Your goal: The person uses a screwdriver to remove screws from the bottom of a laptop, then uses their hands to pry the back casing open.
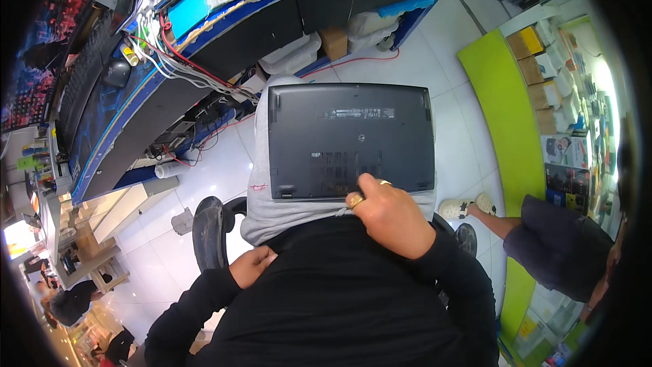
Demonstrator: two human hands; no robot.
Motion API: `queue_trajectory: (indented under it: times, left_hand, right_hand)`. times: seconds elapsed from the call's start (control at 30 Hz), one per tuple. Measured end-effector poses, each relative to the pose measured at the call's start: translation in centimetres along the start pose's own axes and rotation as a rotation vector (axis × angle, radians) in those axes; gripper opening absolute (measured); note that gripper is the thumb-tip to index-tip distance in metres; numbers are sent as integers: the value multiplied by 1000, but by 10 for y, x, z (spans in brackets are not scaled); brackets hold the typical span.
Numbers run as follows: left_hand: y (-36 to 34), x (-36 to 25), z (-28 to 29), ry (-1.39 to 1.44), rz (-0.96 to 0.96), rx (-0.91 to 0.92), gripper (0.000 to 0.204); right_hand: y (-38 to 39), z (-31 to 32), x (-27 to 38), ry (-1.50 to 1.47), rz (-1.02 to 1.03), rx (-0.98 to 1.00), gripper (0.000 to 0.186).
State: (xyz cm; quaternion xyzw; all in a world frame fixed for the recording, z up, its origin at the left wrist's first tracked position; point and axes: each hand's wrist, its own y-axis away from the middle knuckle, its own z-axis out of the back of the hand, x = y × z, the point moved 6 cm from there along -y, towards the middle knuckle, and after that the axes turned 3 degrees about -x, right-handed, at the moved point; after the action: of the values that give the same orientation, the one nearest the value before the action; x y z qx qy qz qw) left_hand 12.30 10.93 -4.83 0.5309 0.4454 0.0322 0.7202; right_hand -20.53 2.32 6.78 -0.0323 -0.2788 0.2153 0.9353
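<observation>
A dark grey laptop [350,139] lies closed and upside down on my lap, its underside with vents and a label facing up, resting on grey trousers [272,214]. My right hand [387,214], with gold rings on two fingers, rests on the laptop's near edge at the middle, fingers curled over it. My left hand [252,265] lies low at my left thigh, touching the grey cloth, apart from the laptop, with nothing seen in it. Both arms wear black sleeves.
A blue-edged workbench [136,105] with red and white wires, a keyboard and meters curves along the left and top. A black chair armrest [209,231] is at my left. Another person [550,241] in sandals stands at the right by a green counter [506,105] with boxes.
</observation>
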Motion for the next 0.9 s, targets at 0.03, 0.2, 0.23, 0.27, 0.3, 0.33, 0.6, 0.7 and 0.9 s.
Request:
queue_trajectory:
  times: [0.03, 0.2, 0.23, 0.27, 0.3, 0.33, 0.6, 0.7, 0.9]
  left_hand:
    - [-1, 3, 1, 28, 10, 19, 32]
    - [-9, 18, -1, 317, 64, -23, 32]
    - [-11, 19, -3, 317, 89, -23, 32]
    - [-12, 15, -1, 275, 57, -51, 27]
    - [-12, 10, -1, 237, 29, -80, 22]
    - [-11, 5, 1, 170, 60, -118, 19]
    - [-27, -149, 11, -691, -659, -207, 24]
    - [-50, -189, -3, -465, -896, -53, 28]
    - [-102, -213, -17, -648, -956, -233, 29]
  right_hand:
    - [1, -2, 5, -15, 21, 11, 12]
    - [4, -10, -5, 241, -190, 192, 10]
    - [3, -9, -7, 240, -194, 193, 10]
    - [-1, -6, -4, 125, -90, 139, 10]
    - [-3, -3, 1, 26, -15, 81, 11]
    - [-3, -4, 3, 5, 11, 92, 11]
    - [-2, -5, -4, 104, -200, 129, 10]
    - [-1, -9, -5, 182, -195, 202, 8]
    - [4, -8, -10, 231, -299, 231, 5]
